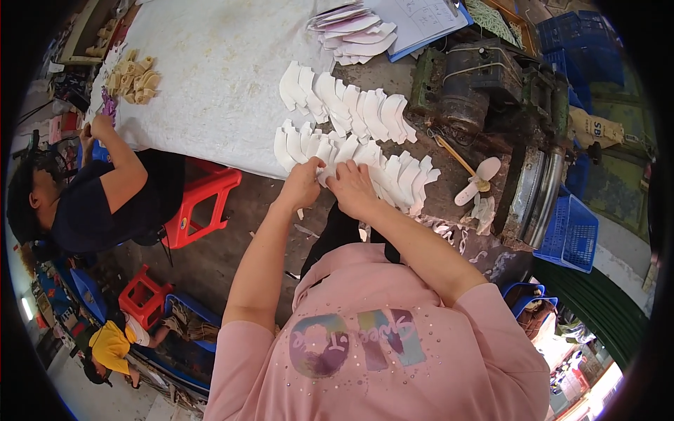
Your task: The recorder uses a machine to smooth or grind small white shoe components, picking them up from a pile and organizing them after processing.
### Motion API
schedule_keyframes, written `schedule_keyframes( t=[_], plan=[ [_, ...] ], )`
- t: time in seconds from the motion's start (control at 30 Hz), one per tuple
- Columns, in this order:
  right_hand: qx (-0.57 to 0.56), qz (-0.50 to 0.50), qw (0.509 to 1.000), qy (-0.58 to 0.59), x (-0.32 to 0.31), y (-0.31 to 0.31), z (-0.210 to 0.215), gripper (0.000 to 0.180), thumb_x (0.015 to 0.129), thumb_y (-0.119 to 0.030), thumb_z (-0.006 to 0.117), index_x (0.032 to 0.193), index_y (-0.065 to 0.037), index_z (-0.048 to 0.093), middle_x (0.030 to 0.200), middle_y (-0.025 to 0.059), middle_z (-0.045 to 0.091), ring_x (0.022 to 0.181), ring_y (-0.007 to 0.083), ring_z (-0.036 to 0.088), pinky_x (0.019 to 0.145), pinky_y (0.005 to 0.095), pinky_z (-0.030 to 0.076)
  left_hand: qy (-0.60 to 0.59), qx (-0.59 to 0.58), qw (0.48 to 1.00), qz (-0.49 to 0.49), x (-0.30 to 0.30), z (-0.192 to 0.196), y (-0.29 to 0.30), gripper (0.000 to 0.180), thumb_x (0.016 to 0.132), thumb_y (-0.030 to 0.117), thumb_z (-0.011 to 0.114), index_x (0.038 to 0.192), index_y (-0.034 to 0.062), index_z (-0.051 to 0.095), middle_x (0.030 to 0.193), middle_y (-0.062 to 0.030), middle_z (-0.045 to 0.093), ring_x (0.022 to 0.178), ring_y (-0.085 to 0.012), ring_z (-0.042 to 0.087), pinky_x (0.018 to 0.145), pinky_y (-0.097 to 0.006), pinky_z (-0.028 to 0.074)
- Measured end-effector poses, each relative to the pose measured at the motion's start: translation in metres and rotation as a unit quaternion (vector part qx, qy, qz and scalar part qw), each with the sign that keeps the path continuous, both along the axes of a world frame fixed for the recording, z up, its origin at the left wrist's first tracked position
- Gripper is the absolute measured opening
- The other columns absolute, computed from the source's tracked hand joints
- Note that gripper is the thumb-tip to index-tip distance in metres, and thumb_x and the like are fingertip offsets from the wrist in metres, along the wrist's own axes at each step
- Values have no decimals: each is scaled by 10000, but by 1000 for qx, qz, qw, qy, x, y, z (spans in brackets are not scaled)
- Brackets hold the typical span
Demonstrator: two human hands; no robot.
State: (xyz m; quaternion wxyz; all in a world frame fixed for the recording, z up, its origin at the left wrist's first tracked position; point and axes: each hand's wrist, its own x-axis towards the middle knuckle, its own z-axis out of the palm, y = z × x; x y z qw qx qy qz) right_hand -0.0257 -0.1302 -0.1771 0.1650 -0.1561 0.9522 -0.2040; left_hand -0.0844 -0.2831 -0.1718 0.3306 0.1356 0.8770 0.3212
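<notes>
Both hands are together at the near edge of the table, over a row of white curved cut pieces [404,175] that overlap like shingles. My left hand [302,184] is closed, its thumb and fingertips pinching a white curved piece [327,170]. My right hand [354,188] pinches the same piece from the other side, fingers bent. Just beyond lies a second overlapping row of white pieces [351,105]. Farther back sits a stack of similar pieces with purplish edges [353,31]. What material the pieces are I cannot tell.
On the right stands a dark, greasy motor-driven machine [467,84] with a metal roller. Near it lie a wooden-handled brush [453,151] and a pale sole-shaped piece [477,181]. A clipboard [421,21] is at the back. A co-worker [91,189] sits left, by a red stool [203,203].
</notes>
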Motion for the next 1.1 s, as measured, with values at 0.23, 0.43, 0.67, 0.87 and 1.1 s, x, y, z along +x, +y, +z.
schedule_keyframes(
  t=[0.23, 0.43, 0.67, 0.87, 1.1],
  plan=[
    [-83, -70, 994, -16, 35, 19, 2, 194, 717, -43, 591, 897, -93, 643, 921, 100, 522, 963, 281, 469, 790, 420, 331, 39, 26, 999, -2, 5, 3, -4, 306, 758, -30, 554, 1057, 34, 560, 979, -185, 555, 902, -344, 559, 810, -388, 448],
    [-192, -191, 962, -21, 23, 60, 26, 194, 737, -8, 563, 922, -46, 608, 970, 100, 538, 998, 305, 467, 821, 406, 367, -33, 76, 995, 55, -1, 41, -4, 284, 790, -32, 537, 1054, 60, 583, 969, -88, 530, 873, -199, 530, 779, -309, 436],
    [-292, -233, 918, 132, 17, 73, 137, 259, 761, -85, 647, 1014, -34, 627, 999, 111, 516, 1003, 292, 447, 886, 402, 357, -176, 497, 839, 135, 16, 126, 74, 272, 907, 135, 565, 1141, -3, 544, 1088, -42, 528, 997, -123, 516, 864, -273, 422],
    [-246, -313, 874, 280, 32, 102, 154, 229, 746, -56, 647, 974, -61, 628, 966, 81, 523, 946, 297, 449, 826, 416, 354, -162, 542, 811, 147, 38, 145, 146, 335, 952, 152, 511, 1243, -6, 459, 1106, -95, 539, 999, -142, 534, 868, -269, 438],
    [-383, -354, 814, 255, 48, 152, 162, 183, 799, -71, 643, 976, -55, 598, 1005, 103, 522, 944, 316, 470, 874, 417, 364, -55, 537, 831, 134, 54, 155, 204, 377, 923, 175, 562, 1240, 17, 433, 1092, -68, 498, 976, -128, 489, 858, -251, 412]
  ],
)
